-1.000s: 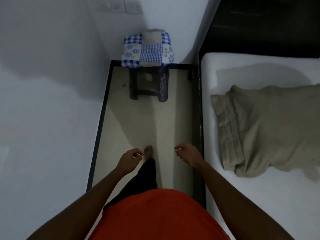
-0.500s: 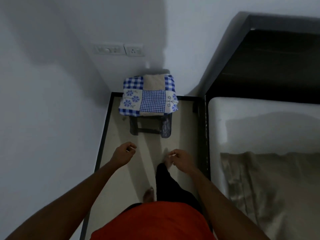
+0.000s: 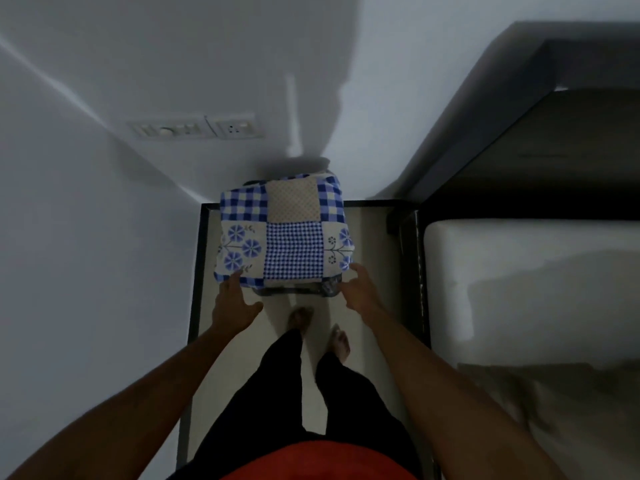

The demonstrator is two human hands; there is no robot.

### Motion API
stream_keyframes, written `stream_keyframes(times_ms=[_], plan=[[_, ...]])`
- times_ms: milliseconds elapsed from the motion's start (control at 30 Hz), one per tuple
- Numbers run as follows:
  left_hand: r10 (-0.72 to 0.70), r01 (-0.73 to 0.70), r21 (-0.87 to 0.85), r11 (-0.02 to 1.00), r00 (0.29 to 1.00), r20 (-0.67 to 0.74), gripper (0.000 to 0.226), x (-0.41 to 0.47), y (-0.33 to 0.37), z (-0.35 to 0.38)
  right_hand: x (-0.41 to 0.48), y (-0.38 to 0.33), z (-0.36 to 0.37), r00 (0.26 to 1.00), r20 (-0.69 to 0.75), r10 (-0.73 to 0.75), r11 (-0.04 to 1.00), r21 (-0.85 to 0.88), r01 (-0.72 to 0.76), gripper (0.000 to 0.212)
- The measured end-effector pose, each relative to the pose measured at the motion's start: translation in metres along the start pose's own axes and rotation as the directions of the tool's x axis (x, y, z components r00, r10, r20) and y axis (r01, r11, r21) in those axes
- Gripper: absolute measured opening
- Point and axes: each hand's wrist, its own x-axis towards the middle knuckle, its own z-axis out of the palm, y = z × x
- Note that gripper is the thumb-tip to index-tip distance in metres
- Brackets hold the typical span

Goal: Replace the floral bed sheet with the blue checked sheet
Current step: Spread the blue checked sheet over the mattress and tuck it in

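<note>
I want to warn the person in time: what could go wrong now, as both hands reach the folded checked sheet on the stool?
1. The left hand and the right hand touch only the near corners of the folded sheet; lifted so, it may fall open onto the floor.
2. The sheet overhangs the small stool; a pull toward the body might tip it against the bare feet close by.

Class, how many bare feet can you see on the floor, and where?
2. One foot stands just short of the folded sheet; the other foot is behind it, nearer the bed.
</note>
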Motion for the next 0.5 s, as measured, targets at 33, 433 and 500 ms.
stream_keyframes(times_ms=[33,433,500], plan=[[0.096,-0.097,0.166,0.981,0.995,0.012,0.100,0.015,0.002,0.001,0.017,-0.002,0.001,0.995,-0.084,-0.060,0.998,-0.035,0.057,0.067],[0.428,-0.470,0.715,0.517,0.866,0.260,0.073,0.137,-0.002,0.028,0.131,0.029,0.081,0.792,0.117,-0.599,0.333,-0.863,0.380,0.067],[0.466,-0.510,0.652,0.561,0.846,0.260,0.047,0.140,0.016,0.012,0.133,0.017,0.072,0.769,0.106,-0.630,0.331,-0.859,0.390,0.049]])
